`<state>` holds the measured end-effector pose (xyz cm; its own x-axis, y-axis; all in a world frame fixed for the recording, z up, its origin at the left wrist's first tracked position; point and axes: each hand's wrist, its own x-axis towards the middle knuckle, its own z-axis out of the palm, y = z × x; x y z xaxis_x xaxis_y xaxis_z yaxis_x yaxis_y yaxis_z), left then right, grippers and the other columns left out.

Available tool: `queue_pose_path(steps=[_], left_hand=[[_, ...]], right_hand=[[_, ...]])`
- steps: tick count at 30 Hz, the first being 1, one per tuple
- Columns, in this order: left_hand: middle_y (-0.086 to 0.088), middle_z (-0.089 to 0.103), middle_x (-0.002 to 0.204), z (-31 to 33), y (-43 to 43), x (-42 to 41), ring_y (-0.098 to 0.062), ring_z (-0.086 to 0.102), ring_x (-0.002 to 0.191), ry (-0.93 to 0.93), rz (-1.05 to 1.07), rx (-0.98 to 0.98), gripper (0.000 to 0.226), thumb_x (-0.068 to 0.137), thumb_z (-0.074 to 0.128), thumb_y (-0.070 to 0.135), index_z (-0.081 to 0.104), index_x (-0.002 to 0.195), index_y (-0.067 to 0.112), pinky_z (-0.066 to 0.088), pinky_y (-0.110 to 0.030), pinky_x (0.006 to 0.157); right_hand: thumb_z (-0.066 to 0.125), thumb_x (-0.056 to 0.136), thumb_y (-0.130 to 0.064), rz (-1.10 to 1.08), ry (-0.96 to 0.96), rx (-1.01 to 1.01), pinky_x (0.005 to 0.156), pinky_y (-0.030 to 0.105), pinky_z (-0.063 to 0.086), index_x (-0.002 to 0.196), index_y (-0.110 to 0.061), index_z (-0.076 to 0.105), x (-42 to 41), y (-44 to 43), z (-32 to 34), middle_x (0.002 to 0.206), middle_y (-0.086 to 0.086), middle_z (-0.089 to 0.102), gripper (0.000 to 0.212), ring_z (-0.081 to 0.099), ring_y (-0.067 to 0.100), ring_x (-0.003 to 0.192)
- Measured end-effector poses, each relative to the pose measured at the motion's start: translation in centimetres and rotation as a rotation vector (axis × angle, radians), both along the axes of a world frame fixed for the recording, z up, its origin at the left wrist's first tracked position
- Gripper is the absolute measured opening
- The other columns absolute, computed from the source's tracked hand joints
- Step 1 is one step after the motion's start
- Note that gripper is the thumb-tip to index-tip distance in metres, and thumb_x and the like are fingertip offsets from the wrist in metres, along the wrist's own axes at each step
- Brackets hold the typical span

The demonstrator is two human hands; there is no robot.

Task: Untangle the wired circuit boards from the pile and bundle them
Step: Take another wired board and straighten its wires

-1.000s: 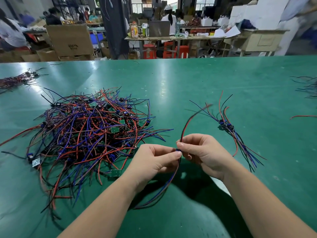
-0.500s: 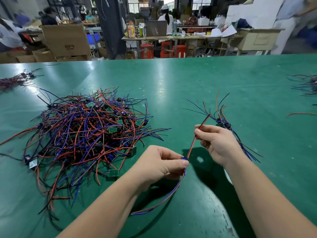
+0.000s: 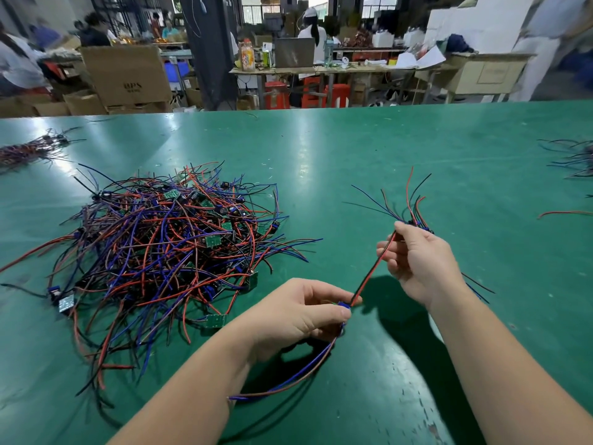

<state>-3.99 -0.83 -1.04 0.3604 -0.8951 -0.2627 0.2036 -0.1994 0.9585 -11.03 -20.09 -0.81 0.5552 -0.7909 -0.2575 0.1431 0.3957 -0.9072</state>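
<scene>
A big tangled pile [image 3: 160, 252] of red, blue and black wires with small green circuit boards lies on the green table, left of centre. My left hand [image 3: 298, 316] pinches one wired board by its blue component, and blue and red wires trail from it toward me. My right hand [image 3: 417, 261] pinches the red and black wires [image 3: 369, 277] of that same board, stretched straight between the two hands. Behind my right hand a small sorted bundle [image 3: 414, 210] of wired boards lies on the table, partly hidden by the hand.
Another bundle of wires [image 3: 29, 150] lies at the far left of the green table [image 3: 353, 149], and more wires [image 3: 574, 159] at the right edge. A loose red wire [image 3: 564, 214] lies at the right. Beyond the table stand cardboard boxes, desks and people.
My right hand has slid up and to the right along the red and black wires, away from my left hand, pulling them straight. The left hand stays in place.
</scene>
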Motion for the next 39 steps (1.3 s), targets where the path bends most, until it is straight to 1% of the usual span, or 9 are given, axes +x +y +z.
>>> queue_pose_path(steps=[3, 6, 8, 11, 19, 25, 29, 33, 39], left_hand=[[-0.003, 0.070, 0.078, 0.1, 0.1, 0.3, -0.010, 0.063, 0.063, 0.036, 0.037, -0.093, 0.013, 0.077, 0.071, 0.009, 0.072, 0.086, 0.018, 0.050, -0.018, 0.061], [-0.007, 0.073, 0.081, 0.1, -0.2, 0.8, -0.014, 0.067, 0.065, 0.190, 0.227, -0.287, 0.025, 0.059, 0.075, 0.010, 0.064, 0.081, 0.015, 0.052, -0.019, 0.061], [-0.006, 0.071, 0.076, -0.1, -0.5, 1.2, -0.016, 0.067, 0.065, 0.245, 0.361, -0.417, 0.029, 0.053, 0.077, 0.009, 0.060, 0.077, 0.013, 0.055, -0.020, 0.063], [0.002, 0.068, 0.068, -0.3, -0.5, 1.2, -0.010, 0.062, 0.063, -0.034, 0.502, -0.448, 0.032, 0.049, 0.082, 0.020, 0.059, 0.071, 0.014, 0.051, -0.019, 0.064], [0.006, 0.064, 0.061, -1.1, -0.7, 0.2, -0.004, 0.053, 0.055, -0.413, 0.442, -0.355, 0.030, 0.060, 0.088, 0.010, 0.060, 0.070, 0.019, 0.043, -0.016, 0.056], [-0.009, 0.073, 0.073, -0.8, -0.9, 0.6, -0.016, 0.070, 0.067, -0.240, 0.396, -0.265, 0.039, 0.078, 0.047, -0.025, 0.067, 0.080, 0.008, 0.055, -0.022, 0.063], [-0.015, 0.072, 0.075, -0.5, -0.7, 0.5, -0.020, 0.069, 0.061, 0.031, 0.353, -0.202, 0.012, 0.071, 0.075, 0.011, 0.071, 0.080, 0.006, 0.057, -0.026, 0.057], [-0.013, 0.072, 0.071, -0.5, -0.8, 0.0, -0.016, 0.067, 0.057, 0.001, 0.296, -0.101, 0.005, 0.073, 0.074, -0.001, 0.072, 0.075, 0.004, 0.057, -0.025, 0.056], [-0.008, 0.069, 0.060, 0.0, -0.9, -1.1, -0.012, 0.066, 0.051, -0.025, 0.117, 0.008, 0.005, 0.077, 0.073, -0.001, 0.069, 0.076, 0.001, 0.052, -0.020, 0.050]], right_hand=[[0.034, 0.103, -0.032, 0.180, -0.044, 0.129, 0.043, 0.017, 0.049, 0.086, -0.004, 0.057, -0.1, 0.0, 0.1, 0.065, 0.014, 0.070, 0.040, 0.069, 0.017, 0.054], [0.051, 0.094, -0.006, 0.441, 0.082, -0.026, 0.049, 0.017, 0.050, 0.103, 0.003, 0.060, -0.5, 1.1, -0.3, 0.069, 0.013, 0.068, 0.015, 0.066, 0.015, 0.055], [0.065, 0.078, 0.005, 0.628, 0.095, -0.102, 0.056, 0.018, 0.051, 0.103, 0.003, 0.065, -0.7, 2.3, -0.4, 0.075, 0.012, 0.068, 0.025, 0.064, 0.015, 0.060], [0.069, 0.064, -0.004, 0.729, -0.036, -0.057, 0.058, 0.018, 0.051, 0.083, -0.006, 0.075, -0.5, 3.7, -0.3, 0.075, 0.009, 0.070, 0.020, 0.065, 0.013, 0.062], [0.069, 0.061, -0.012, 0.486, -0.132, -0.003, 0.046, 0.015, 0.045, 0.072, -0.005, 0.070, 0.4, 4.6, -0.3, 0.060, 0.004, 0.065, 0.013, 0.058, 0.007, 0.049], [0.067, 0.063, -0.011, 0.458, -0.094, -0.029, 0.042, 0.011, 0.043, 0.076, -0.004, 0.066, 0.0, 3.6, 0.3, 0.054, -0.001, 0.061, 0.014, 0.053, 0.003, 0.043], [0.071, 0.062, -0.016, 0.577, 0.028, -0.182, 0.055, 0.018, 0.045, 0.073, -0.008, 0.068, -0.3, 3.7, 0.0, 0.060, 0.003, 0.063, 0.014, 0.054, 0.010, 0.053], [0.072, 0.072, -0.011, 0.550, 0.128, -0.312, 0.053, 0.021, 0.040, 0.067, -0.006, 0.068, -0.3, 3.5, -0.2, 0.062, 0.010, 0.061, 0.008, 0.050, 0.013, 0.052], [0.064, 0.084, -0.002, 0.195, 0.036, -0.129, 0.043, 0.013, 0.041, 0.076, -0.002, 0.064, -0.6, 0.2, 0.3, 0.056, 0.001, 0.063, 0.008, 0.057, 0.005, 0.046]])
